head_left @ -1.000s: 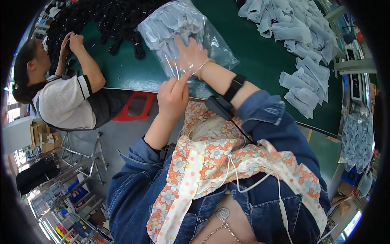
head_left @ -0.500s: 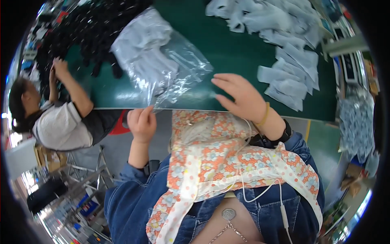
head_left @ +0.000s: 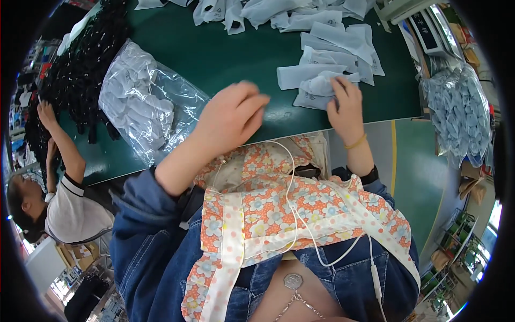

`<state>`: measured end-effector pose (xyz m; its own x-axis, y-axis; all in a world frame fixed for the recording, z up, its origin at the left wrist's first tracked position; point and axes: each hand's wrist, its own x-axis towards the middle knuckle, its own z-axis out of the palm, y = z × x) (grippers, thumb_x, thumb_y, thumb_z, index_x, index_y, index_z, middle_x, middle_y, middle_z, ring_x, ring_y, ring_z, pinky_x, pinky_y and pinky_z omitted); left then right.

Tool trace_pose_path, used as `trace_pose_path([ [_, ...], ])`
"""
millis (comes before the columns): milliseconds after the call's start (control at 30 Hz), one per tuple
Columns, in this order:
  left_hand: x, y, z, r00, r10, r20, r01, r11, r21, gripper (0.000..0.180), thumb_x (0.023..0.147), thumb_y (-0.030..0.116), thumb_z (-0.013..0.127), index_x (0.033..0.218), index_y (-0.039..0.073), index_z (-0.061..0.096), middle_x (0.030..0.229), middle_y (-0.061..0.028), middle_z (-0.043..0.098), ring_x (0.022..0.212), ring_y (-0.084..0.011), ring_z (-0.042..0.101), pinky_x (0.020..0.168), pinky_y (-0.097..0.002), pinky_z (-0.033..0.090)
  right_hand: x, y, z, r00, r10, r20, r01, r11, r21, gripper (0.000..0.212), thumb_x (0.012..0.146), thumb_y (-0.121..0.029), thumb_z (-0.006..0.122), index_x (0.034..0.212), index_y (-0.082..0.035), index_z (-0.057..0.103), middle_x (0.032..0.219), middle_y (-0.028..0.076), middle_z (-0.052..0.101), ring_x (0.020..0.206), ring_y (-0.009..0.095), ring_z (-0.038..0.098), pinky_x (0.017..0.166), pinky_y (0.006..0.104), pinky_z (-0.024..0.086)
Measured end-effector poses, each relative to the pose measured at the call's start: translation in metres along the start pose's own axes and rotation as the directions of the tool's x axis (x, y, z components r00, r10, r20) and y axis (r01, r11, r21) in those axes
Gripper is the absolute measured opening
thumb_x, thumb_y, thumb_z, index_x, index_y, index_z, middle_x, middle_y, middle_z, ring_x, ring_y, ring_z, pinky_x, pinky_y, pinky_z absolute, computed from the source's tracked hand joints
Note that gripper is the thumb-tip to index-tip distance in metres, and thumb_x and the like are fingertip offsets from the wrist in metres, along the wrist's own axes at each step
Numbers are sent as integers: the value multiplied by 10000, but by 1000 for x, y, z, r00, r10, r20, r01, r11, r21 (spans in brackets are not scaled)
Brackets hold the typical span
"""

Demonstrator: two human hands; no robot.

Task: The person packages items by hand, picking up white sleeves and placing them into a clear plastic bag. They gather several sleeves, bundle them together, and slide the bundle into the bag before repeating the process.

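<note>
My right hand (head_left: 347, 111) is at the near end of a row of small frosted white pouches (head_left: 316, 78). Its fingers and thumb close on the right end of the nearest pouch (head_left: 314, 101), which bulges with something inside. Over the table's near edge hovers my left hand (head_left: 228, 115), slightly blurred, its fingers half bent and thumb apart, with nothing seen in it. To its left lies a large clear plastic bag (head_left: 137, 102), filled with similar whitish pouches, its unfilled end towards that hand.
The green tabletop (head_left: 177, 40) carries more frosted pouches (head_left: 268, 13) along its far side and a heap of black corded items (head_left: 86, 70) at left. A co-worker (head_left: 72, 206) handles that heap. A filled clear bag (head_left: 458, 115) stands at right, near a grey device (head_left: 429, 32).
My left hand has let go of the clear bag and moved right over the table. My right hand has gone right to the pouches and closed on one. The whole view has shifted.
</note>
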<state>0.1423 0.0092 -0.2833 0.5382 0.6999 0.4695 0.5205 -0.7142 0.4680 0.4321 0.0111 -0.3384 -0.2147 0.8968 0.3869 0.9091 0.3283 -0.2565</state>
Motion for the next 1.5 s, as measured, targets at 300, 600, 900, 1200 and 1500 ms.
trace_pose_path([
  [300, 38, -47, 78, 921, -362, 147, 341, 929, 146, 311, 829, 226, 605, 1094, 69, 565, 1007, -125, 582, 907, -305, 588, 765, -404, 462, 10, -30, 1, 990, -139, 29, 131, 973, 191, 356, 777, -74, 580, 1133, -86, 602, 1037, 142, 577, 949, 302, 554, 808, 411, 424],
  [600, -38, -60, 31, 625, -771, 120, 780, 621, -73, 238, 827, 192, 627, 1012, 45, 601, 1006, -146, 624, 906, -295, 612, 767, -376, 462, 59, -75, 29, 922, 178, 343, -113, 973, -200, 369, 836, -416, 565, 1086, -148, 611, 883, 169, 578, 785, 309, 597, 666, 439, 428],
  [900, -13, -43, -22, 872, -426, -241, 372, 897, -239, 142, 834, 138, 630, 916, 24, 614, 967, -146, 598, 838, -293, 580, 733, -330, 480, 74, -76, 54, 870, 259, 420, -288, 958, 5, 475, 711, -251, 673, 1137, -116, 512, 961, 209, 563, 824, 371, 584, 748, 427, 474],
  [1200, 0, -79, 21, 791, -603, 105, 611, 787, -87, 393, 822, 199, 648, 1117, -16, 503, 1015, -210, 576, 890, -362, 600, 738, -386, 504, 63, -94, 63, 987, 77, 141, -135, 872, 471, 542, 682, -115, 661, 1183, -54, 463, 1022, 176, 516, 861, 374, 559, 782, 413, 479],
  [1500, -14, -30, 26, 592, -794, 138, 803, 595, -19, 610, 780, 238, 681, 1222, -41, 367, 1002, -345, 548, 910, -431, 592, 775, -436, 493, 53, -114, 66, 961, 51, 270, -172, 877, 448, 582, 690, -104, 670, 1229, -53, 456, 1018, 176, 506, 871, 329, 560, 766, 365, 486],
])
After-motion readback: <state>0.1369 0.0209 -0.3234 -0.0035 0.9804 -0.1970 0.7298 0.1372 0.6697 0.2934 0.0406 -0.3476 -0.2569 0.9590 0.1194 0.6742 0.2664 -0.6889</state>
